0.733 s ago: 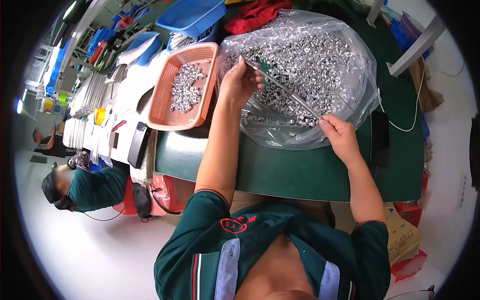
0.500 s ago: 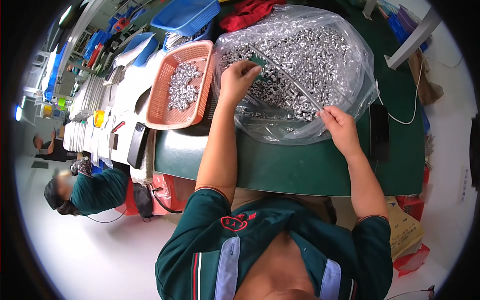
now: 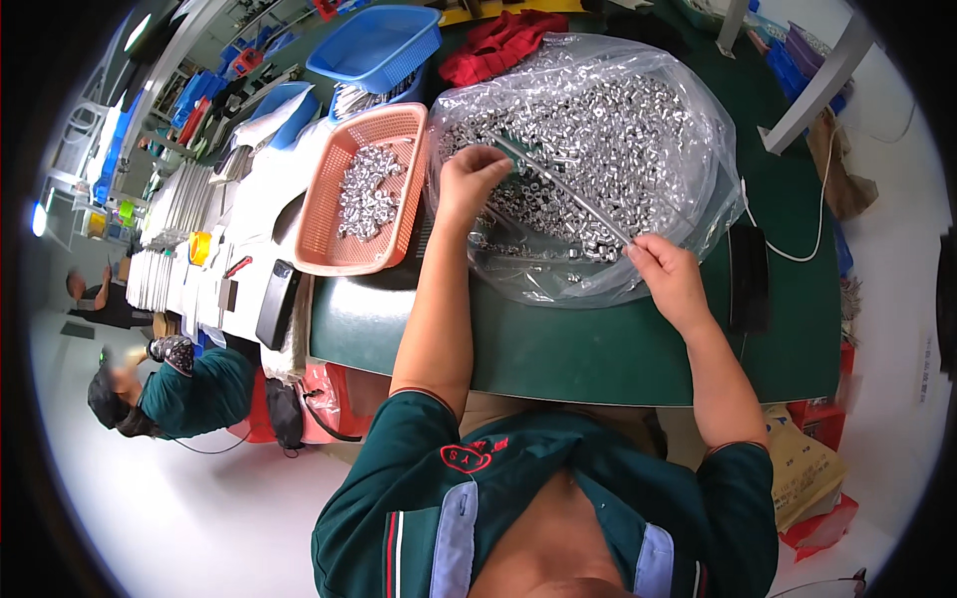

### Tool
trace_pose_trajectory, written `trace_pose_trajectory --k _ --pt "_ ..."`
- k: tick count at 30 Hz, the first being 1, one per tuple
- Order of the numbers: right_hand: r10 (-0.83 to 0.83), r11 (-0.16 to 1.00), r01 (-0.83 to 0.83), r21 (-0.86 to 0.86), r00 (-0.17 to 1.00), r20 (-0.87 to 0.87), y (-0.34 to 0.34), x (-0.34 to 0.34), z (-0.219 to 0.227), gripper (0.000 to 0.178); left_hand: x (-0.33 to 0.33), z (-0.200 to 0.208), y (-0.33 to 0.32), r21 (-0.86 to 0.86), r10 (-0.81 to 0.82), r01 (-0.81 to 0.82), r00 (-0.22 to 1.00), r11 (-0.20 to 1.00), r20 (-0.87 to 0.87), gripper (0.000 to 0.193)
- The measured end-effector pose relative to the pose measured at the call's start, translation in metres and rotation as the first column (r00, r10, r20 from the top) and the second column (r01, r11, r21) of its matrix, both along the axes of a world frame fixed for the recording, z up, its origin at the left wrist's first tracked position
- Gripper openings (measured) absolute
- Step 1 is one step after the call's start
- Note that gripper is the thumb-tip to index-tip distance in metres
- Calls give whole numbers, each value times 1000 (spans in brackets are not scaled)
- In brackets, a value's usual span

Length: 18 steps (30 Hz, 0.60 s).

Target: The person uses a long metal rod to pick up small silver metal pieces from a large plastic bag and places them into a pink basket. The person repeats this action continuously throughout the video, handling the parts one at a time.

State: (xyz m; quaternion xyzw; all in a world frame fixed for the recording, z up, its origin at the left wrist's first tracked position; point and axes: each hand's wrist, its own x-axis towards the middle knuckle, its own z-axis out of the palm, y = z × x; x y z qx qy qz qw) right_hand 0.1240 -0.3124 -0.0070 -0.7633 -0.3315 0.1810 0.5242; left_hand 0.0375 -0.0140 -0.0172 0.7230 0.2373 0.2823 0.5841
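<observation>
Silver in colour, a slim metal rod (image 3: 563, 189) slants across an open bag of small parts, its near, right end pinched between the thumb and fingers of a worker's right hand (image 3: 672, 279). The left hand (image 3: 469, 186) hovers just left of the rod's far end, thumb and fingers drawn narrowly together; whether they hold a small piece cannot be told. Small shiny metal pieces (image 3: 628, 115) fill much of the clear plastic bag (image 3: 558, 289), which spreads over a dark green table (image 3: 578, 364). Just left of the bag stands an orange perforated basket (image 3: 344, 267) with a heap of similar pieces (image 3: 367, 191) inside. Beyond it, on the far side, sits a blue basket (image 3: 374, 50), with a crumpled red cloth (image 3: 503, 48) to its right. At right, a black flat object (image 3: 748, 279) lies near a white cable (image 3: 822, 204). Farther left, a co-worker (image 3: 199, 394) in a dark green top and black cap sits beside a work surface laden with pale stacks (image 3: 179, 194).
</observation>
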Motion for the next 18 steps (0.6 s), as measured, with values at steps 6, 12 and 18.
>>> trace_pose_trajectory --k 6,12,18 --pt "26 999 -26 -35 999 18 -1 -2 0 18 -7 1 16 -669 69 387 834 635 548 20" --pt "49 998 -48 -28 997 52 0 -2 -1 18 -12 -5 24 -630 27 395 834 668 551 19" --pt "25 999 -22 -37 996 88 -3 -1 0 17 -15 7 20 -515 -58 343 869 786 491 16"
